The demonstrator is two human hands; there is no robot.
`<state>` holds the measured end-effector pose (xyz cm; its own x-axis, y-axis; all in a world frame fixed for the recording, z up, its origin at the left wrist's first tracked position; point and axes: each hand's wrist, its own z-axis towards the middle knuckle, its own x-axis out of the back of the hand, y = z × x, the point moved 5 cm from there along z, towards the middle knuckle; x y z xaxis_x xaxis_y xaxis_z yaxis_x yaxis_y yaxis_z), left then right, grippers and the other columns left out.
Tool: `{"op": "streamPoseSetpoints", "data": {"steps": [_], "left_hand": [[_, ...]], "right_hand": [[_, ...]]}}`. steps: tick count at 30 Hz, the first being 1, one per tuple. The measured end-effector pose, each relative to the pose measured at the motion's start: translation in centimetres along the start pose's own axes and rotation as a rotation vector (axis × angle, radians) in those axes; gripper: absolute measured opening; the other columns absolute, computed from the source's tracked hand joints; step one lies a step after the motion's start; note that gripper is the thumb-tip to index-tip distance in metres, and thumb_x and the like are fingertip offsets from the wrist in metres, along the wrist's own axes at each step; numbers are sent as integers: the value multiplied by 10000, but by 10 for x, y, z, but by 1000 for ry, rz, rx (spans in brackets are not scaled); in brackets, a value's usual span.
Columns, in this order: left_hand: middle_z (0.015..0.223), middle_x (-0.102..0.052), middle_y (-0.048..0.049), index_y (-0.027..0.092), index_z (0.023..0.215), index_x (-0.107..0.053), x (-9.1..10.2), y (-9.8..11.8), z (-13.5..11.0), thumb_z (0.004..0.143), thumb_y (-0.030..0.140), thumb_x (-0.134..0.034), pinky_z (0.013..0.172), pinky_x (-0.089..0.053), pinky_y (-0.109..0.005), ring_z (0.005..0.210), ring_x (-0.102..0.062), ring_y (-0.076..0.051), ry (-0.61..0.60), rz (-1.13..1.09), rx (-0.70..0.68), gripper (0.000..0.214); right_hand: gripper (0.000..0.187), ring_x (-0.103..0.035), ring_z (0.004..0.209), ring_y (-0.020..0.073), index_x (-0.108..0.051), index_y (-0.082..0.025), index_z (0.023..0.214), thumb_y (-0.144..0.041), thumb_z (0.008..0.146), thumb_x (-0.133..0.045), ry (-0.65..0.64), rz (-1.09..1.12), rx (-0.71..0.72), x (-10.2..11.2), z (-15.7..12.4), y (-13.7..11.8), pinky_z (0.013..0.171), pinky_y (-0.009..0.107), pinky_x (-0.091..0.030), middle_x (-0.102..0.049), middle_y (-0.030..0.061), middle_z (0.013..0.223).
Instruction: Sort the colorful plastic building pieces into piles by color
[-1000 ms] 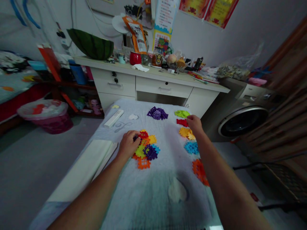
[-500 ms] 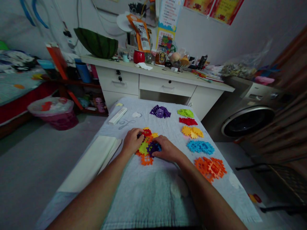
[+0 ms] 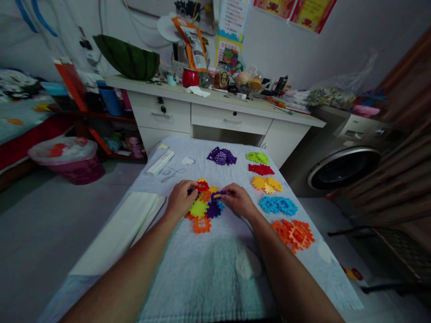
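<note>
A cluster of notched plastic building pieces lies mid-table, with a yellow-green piece [image 3: 199, 208], a dark purple piece [image 3: 213, 209], a red piece [image 3: 202, 185] and an orange piece [image 3: 202, 225] showing. At its left edge, my left hand [image 3: 179, 199] is closed with its fingertips on a small dark purple piece, mostly hidden by the fingers. My right hand [image 3: 239, 200] pinches a purple notched piece [image 3: 218, 194] by its right side, tilted edge-on above the cluster's right part. Whether that piece touches the others, I cannot tell.
Sorted piles run along the table's right side: lime [image 3: 257, 157], red [image 3: 261, 169], yellow [image 3: 267, 184], blue [image 3: 278, 205] and orange [image 3: 293, 235]. A purple pile [image 3: 222, 156] lies at the far middle. Folded cream cloth [image 3: 116, 233] and a white box [image 3: 160, 162] are on the left.
My right hand has moved slightly up and right from the dark purple piece in the cluster, and now holds a purple piece tilted up. My left hand stays at the cluster's left edge.
</note>
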<state>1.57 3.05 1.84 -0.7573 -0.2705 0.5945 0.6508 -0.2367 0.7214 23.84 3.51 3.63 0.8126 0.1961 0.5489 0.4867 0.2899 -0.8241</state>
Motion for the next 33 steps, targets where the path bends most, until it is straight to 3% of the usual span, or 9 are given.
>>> {"op": "streamPoseSetpoints", "data": {"steps": [6, 11, 15, 19, 23, 33], "left_hand": [[997, -668, -59, 207, 930, -654, 1, 2, 0, 752, 242, -536, 916, -473, -398, 961, -607, -231, 7, -4, 12, 216], [1011, -669, -64, 196, 933, -655, 1, 2, 0, 754, 239, -529, 908, -474, -390, 963, -607, -229, 2, -15, 9, 223], [1025, -668, -62, 199, 942, -656, 0, 1, 0, 764, 239, -533, 900, -477, -380, 960, -609, -223, -2, -10, 13, 220], [1012, -668, -58, 202, 943, -654, 0, 1, 0, 771, 230, -532, 899, -474, -379, 957, -609, -220, -2, 1, 6, 213], [1014, -668, -55, 204, 941, -648, 0, 2, -1, 774, 224, -536, 916, -464, -380, 984, -602, -223, 4, 10, 8, 202], [1033, -665, -44, 216, 961, -648, 0, 2, -2, 776, 203, -547, 915, -457, -375, 991, -596, -219, -6, 27, 23, 212]], "right_hand": [[252, -429, 556, 104, -663, -177, 918, -354, 751, -595, 96, 207, -131, 4, 4, 19, 511, 217, -335, -535, -23, 635], [341, -478, 528, 92, -653, -172, 953, -272, 632, -594, 275, 479, -228, 11, 17, 28, 507, 223, -382, -627, -3, 733], [433, -541, 589, 111, -645, -176, 998, -230, 570, -619, 364, 576, -308, 18, 39, 31, 523, 226, -420, -642, -2, 765], [349, -523, 573, 110, -632, -169, 951, -312, 633, -609, 494, 586, -318, 26, 67, 38, 465, 207, -380, -600, -17, 700], [296, -475, 503, 83, -571, -183, 909, -250, 625, -625, 598, 573, -283, 29, 95, 48, 431, 179, -324, -531, -67, 621], [242, -517, 512, 95, -512, -189, 867, -125, 638, -559, 708, 513, -298, 42, 165, 51, 450, 185, -402, -497, -70, 628]]}}
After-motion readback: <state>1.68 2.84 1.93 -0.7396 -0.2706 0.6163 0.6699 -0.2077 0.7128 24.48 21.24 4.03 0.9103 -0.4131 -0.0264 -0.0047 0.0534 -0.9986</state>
